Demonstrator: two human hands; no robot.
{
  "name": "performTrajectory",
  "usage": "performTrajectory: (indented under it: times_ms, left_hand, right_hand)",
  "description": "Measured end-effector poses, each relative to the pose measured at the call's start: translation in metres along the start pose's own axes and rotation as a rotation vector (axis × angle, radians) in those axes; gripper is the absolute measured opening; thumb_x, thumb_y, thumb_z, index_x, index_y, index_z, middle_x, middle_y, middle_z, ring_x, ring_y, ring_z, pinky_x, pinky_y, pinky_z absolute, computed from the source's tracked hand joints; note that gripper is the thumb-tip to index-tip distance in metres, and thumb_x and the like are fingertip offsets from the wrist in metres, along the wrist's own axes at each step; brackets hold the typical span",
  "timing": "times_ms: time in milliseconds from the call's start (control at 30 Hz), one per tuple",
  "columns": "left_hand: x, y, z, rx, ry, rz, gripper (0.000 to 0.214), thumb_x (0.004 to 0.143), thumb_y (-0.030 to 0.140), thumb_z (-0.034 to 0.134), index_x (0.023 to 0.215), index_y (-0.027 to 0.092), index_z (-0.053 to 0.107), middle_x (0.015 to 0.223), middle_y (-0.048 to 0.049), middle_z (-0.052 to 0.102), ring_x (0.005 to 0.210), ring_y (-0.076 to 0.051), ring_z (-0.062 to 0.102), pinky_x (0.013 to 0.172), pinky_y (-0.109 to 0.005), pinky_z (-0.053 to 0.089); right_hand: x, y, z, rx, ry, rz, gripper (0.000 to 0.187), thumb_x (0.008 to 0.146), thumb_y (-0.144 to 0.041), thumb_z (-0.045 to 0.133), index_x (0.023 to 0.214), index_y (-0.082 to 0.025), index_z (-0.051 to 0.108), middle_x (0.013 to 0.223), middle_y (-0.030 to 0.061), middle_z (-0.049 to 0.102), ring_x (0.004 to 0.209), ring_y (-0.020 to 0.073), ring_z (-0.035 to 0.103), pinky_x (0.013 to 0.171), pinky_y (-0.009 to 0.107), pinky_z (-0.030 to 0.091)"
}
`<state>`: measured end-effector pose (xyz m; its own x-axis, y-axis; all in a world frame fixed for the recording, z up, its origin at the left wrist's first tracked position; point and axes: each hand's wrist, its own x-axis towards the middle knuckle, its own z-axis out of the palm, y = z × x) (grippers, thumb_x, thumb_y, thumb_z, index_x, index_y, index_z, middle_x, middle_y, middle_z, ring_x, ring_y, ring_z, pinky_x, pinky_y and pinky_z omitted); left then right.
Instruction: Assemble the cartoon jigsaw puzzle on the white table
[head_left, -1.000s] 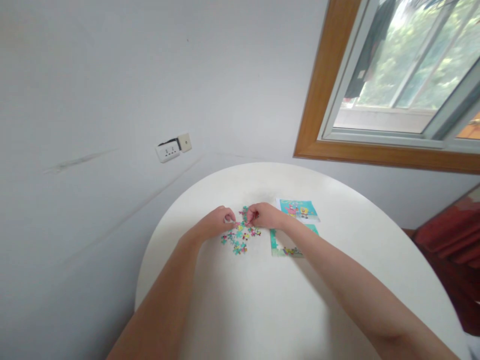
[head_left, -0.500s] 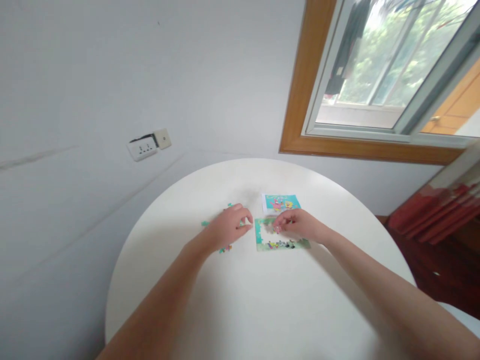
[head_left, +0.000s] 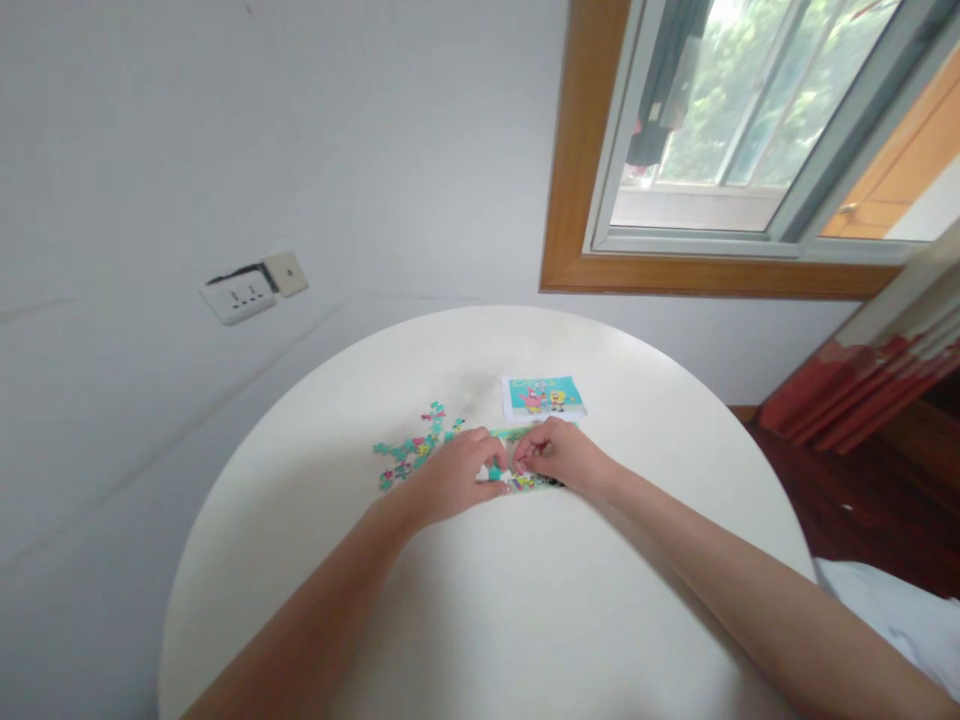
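A partly assembled jigsaw puzzle [head_left: 526, 483] lies flat on the white table, its border pieces joined around a pale middle. My left hand [head_left: 459, 474] rests over its left edge, thumb and index finger apart with a teal part of the puzzle showing between them. Over the middle of the puzzle, my right hand [head_left: 561, 452] pinches a small puzzle piece [head_left: 520, 464], partly hidden by the fingertips. Loose puzzle pieces [head_left: 420, 447], mostly teal with some pink and yellow, are scattered left of my left hand.
Just beyond the puzzle lies a teal picture sheet [head_left: 544, 396] with cartoon figures. The round white table [head_left: 480, 620] stands near a wall with a socket [head_left: 238, 296]. A wood-framed window [head_left: 697, 215] and a red and white curtain [head_left: 847, 370] are at the right.
My left hand has come onto the puzzle's left edge. My right hand has moved left across the puzzle with the piece. The view has shifted, showing more loose pieces.
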<state>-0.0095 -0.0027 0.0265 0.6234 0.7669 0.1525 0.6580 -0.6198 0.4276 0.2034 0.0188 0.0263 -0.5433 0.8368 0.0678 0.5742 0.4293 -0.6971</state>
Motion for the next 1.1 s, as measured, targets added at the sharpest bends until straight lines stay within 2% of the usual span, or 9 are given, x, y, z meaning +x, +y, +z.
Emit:
performTrajectory:
  times_ms: [300, 533, 733, 900, 1000, 1100]
  left_hand:
    - [0.001, 0.003, -0.002, -0.002, -0.009, -0.021, 0.016, 0.076, 0.028, 0.066, 0.088, 0.021, 0.058, 0.091, -0.0018, 0.057, 0.092, -0.02, 0.053, 0.083, -0.03, 0.04]
    - [0.002, 0.005, -0.003, -0.023, -0.004, -0.037, 0.015, 0.075, 0.028, 0.067, 0.086, 0.021, 0.059, 0.09, -0.0019, 0.057, 0.09, -0.02, 0.053, 0.08, -0.03, 0.04]
    - [0.0, 0.002, 0.0, -0.014, 0.002, -0.025, 0.016, 0.076, 0.028, 0.067, 0.087, 0.021, 0.059, 0.09, -0.0019, 0.057, 0.091, -0.02, 0.054, 0.081, -0.029, 0.04]
    - [0.0, 0.001, 0.0, -0.004, 0.003, -0.026, 0.017, 0.075, 0.026, 0.068, 0.088, 0.021, 0.059, 0.092, -0.0024, 0.058, 0.095, -0.021, 0.053, 0.083, -0.03, 0.04]
    - [0.001, 0.003, -0.002, 0.009, -0.004, -0.023, 0.015, 0.076, 0.027, 0.067, 0.087, 0.021, 0.059, 0.091, -0.0022, 0.057, 0.094, -0.02, 0.053, 0.083, -0.03, 0.04]
    - [0.001, 0.004, -0.002, 0.019, -0.009, -0.02, 0.013, 0.077, 0.027, 0.066, 0.086, 0.021, 0.059, 0.09, -0.0018, 0.057, 0.093, -0.02, 0.053, 0.082, -0.029, 0.04]
  right_hand:
    - [-0.002, -0.006, 0.002, -0.108, 0.049, -0.007, 0.011, 0.075, -0.025, 0.066, 0.076, -0.022, 0.076, 0.059, -0.0036, 0.063, 0.059, 0.0099, 0.052, 0.059, 0.02, 0.033]
    - [-0.002, -0.002, 0.004, -0.226, 0.089, -0.044, 0.01, 0.075, -0.03, 0.069, 0.08, -0.025, 0.076, 0.074, 0.0002, 0.066, 0.08, 0.0154, 0.055, 0.075, 0.024, 0.038]
    - [-0.003, -0.001, 0.004, -0.28, 0.109, -0.04, 0.012, 0.076, -0.036, 0.07, 0.084, -0.028, 0.076, 0.083, 0.0017, 0.065, 0.087, 0.0176, 0.055, 0.081, 0.028, 0.038]
    - [-0.009, -0.002, -0.004, -0.282, 0.128, -0.096, 0.017, 0.083, -0.024, 0.061, 0.094, -0.025, 0.074, 0.091, 0.0035, 0.065, 0.091, 0.0179, 0.055, 0.085, 0.03, 0.037]
    - [-0.014, -0.005, -0.008, -0.325, 0.089, -0.156, 0.018, 0.084, -0.021, 0.059, 0.093, -0.026, 0.074, 0.094, 0.0041, 0.063, 0.092, 0.0181, 0.053, 0.084, 0.031, 0.035]
    - [-0.019, -0.009, -0.01, -0.399, 0.047, -0.156, 0.015, 0.083, -0.022, 0.061, 0.088, -0.027, 0.075, 0.095, 0.0039, 0.062, 0.092, 0.0188, 0.051, 0.082, 0.031, 0.032]
